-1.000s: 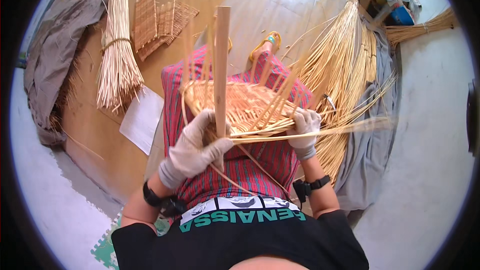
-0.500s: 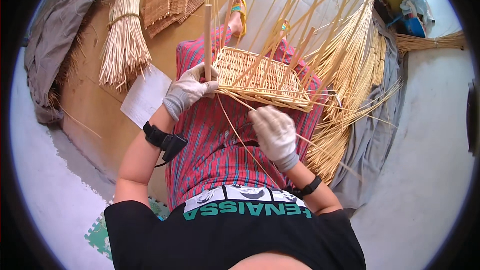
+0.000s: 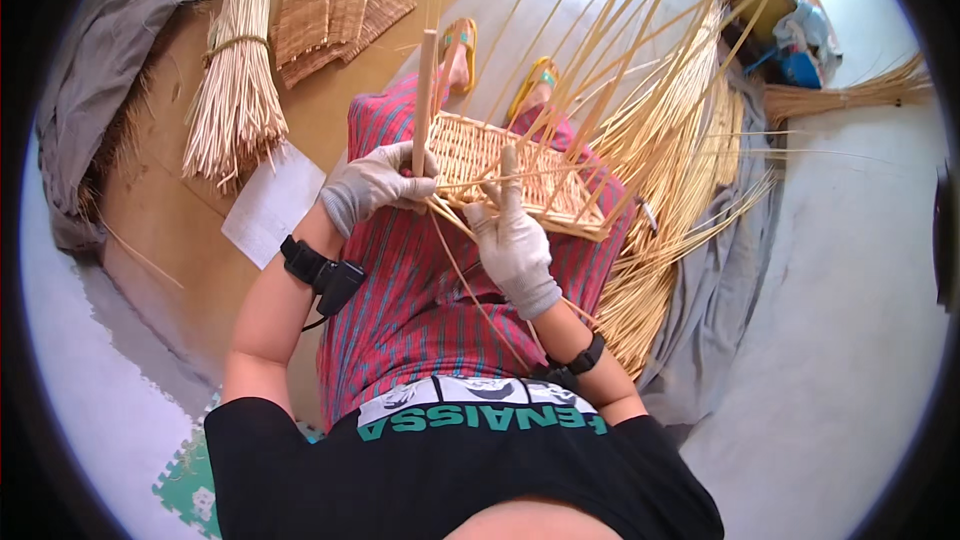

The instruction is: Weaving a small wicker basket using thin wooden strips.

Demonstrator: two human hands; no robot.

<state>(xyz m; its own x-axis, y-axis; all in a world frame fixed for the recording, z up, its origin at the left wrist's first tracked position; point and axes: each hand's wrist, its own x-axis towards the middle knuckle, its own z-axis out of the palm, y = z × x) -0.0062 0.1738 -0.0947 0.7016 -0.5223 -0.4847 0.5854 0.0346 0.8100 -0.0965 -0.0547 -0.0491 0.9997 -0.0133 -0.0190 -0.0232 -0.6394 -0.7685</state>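
Note:
A rectangular woven wicker panel (image 3: 475,145) rests on my lap, with long upright strands rising from it. My left hand (image 3: 375,183), in a pale work glove, is closed around its near left corner, at the foot of a thick wooden stick (image 3: 424,100). At the panel's near edge, my gloved right hand (image 3: 515,250) has its index finger stretched upward and its thumb apart. A thin strand crosses by those fingers; whether they press on it is hard to tell. One loose wicker strand (image 3: 457,262) hangs from the left corner down across my lap.
A tied bundle of pale rods (image 3: 235,100) lies at the far left, beside woven mats (image 3: 335,20) and a white sheet (image 3: 272,202). Loose wicker strands (image 3: 655,285) spread over grey cloth (image 3: 715,290) on the right. Another bundle (image 3: 850,98) lies farther right.
My right hand has moved left and up to the panel's near edge, and its fingers have straightened. The left hand keeps its hold at the corner. The panel's right side has dipped slightly nearer.

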